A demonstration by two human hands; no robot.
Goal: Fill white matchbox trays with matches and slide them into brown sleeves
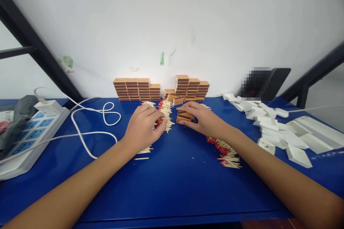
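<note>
My left hand rests on a pile of red-tipped matches in the middle of the blue table, its fingers curled and pinching some of them. My right hand holds a small open brown matchbox tray against the table, just right of that pile. A second heap of matches lies under and beside my right forearm. Stacks of brown matchboxes and a second stack stand against the wall behind both hands.
Several white box sleeves lie scattered at the right. A white power strip with looping white cables sits at the left. A dark object leans on the wall at the back right.
</note>
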